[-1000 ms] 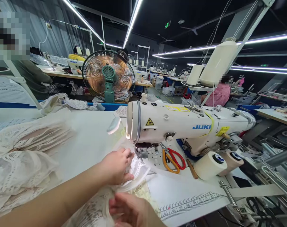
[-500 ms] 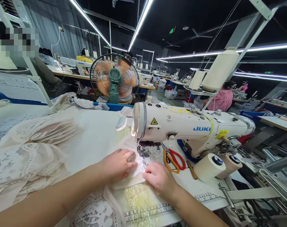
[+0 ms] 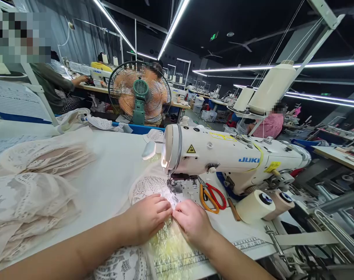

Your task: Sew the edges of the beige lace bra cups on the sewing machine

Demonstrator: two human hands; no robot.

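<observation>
A white sewing machine [image 3: 211, 149] stands before me, its needle area lit. White lace fabric [image 3: 147, 183] lies under and left of the presser foot. My left hand [image 3: 150, 217] is closed on the lace just in front of the foot, fingers curled together. My right hand [image 3: 194, 223] pinches the fabric's near edge beside it, thumb and forefinger almost touching the left fingertips. The exact edge between the fingers is partly hidden. More lace [image 3: 121, 264] hangs below my left forearm.
Right of the needle lie orange-handled snips [image 3: 208, 201], red-handled scissors [image 3: 219, 196] and a wooden-handled tool [image 3: 234, 210]. Thread cones [image 3: 255, 206] stand beyond them. Piled lace garments [image 3: 34, 202] cover the left side. A fan [image 3: 140, 93] and co-workers are behind the table.
The lace left of the presser foot now lies spread out further. My left hand has moved slightly down and right, so both hands are closer together.
</observation>
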